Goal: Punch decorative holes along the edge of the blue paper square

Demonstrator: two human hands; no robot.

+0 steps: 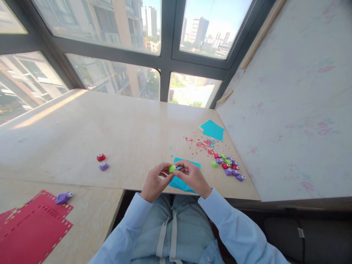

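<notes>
Green punch [173,168] pinched by both hands over the table edge [132,189].

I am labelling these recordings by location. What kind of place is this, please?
Probably a craft corner on an upper floor of a city building: a marble-look window counter, small coloured paper punches with punched confetti, and high-rise buildings outside.

A pale stone-look table [115,124] carries scattered red confetti [202,145], a blue paper sheet [212,129], a cluster of small punches [228,167], a red punch [101,157] beside a purple punch [103,166], and red perforated paper [33,229].
</notes>
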